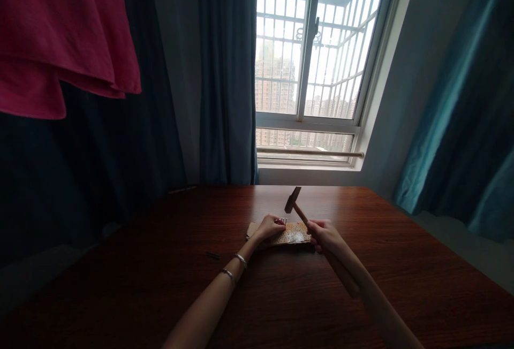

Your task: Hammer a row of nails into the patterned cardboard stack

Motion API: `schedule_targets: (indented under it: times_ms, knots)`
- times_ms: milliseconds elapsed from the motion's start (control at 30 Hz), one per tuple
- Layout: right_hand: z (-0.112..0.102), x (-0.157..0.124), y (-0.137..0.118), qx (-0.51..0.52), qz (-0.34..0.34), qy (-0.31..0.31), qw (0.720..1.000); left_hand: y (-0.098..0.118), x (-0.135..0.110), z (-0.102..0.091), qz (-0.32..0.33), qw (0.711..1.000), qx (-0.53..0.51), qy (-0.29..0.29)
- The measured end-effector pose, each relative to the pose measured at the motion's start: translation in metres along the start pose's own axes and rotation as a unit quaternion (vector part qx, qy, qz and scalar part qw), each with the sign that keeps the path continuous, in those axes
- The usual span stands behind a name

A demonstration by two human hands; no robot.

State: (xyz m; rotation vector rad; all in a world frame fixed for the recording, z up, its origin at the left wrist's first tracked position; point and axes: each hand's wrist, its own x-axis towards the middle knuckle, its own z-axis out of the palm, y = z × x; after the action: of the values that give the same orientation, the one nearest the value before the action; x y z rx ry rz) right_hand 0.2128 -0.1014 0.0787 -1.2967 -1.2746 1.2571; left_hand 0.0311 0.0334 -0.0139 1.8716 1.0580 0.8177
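Note:
My right hand (324,235) is wrapped round the wooden handle of a hammer (293,200), whose dark head is raised above the board. Below it lies a flat, light-brown board (297,234) dotted with many small dark holes or marks, with a bright glare on its surface. My left hand (270,228) rests on the left part of this board. Its fingertips are pinched round a thin nail (285,221) that stands roughly upright; the fingers partly hide it. The hammer head is apart from the nail.
The board lies on a dark reddish-brown wooden table (180,290). Small dark thin pieces (212,255) lie on the table to the left. Beyond the table are a barred window (309,70) and blue curtains (227,70). A pink cloth (68,33) hangs at upper left.

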Motion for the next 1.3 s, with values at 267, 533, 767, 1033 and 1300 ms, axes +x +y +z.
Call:
schedule_targets:
  times_ms: [267, 533, 767, 1033, 1300]
  knots:
    - [0.002, -0.003, -0.007, -0.012, -0.006, -0.003, 1.0, -0.002, 0.0, 0.0, 0.001, 1.0, 0.005, -0.004]
    - [0.0, -0.002, 0.001, -0.033, 0.005, -0.019, 0.999, -0.008, 0.004, 0.001, 0.029, 0.999, 0.018, -0.004]
    - [0.004, -0.004, -0.001, -0.026, 0.023, -0.02, 0.999, -0.006, 0.002, 0.0, 0.039, 0.999, 0.03, -0.006]
    - [0.004, -0.004, -0.002, -0.033, 0.021, -0.027, 0.999, -0.003, 0.002, 0.0, 0.037, 0.999, 0.019, 0.0]
    - [0.001, -0.002, 0.002, -0.019, 0.001, -0.025, 1.0, -0.008, 0.004, 0.001, 0.021, 1.0, 0.0, -0.01]
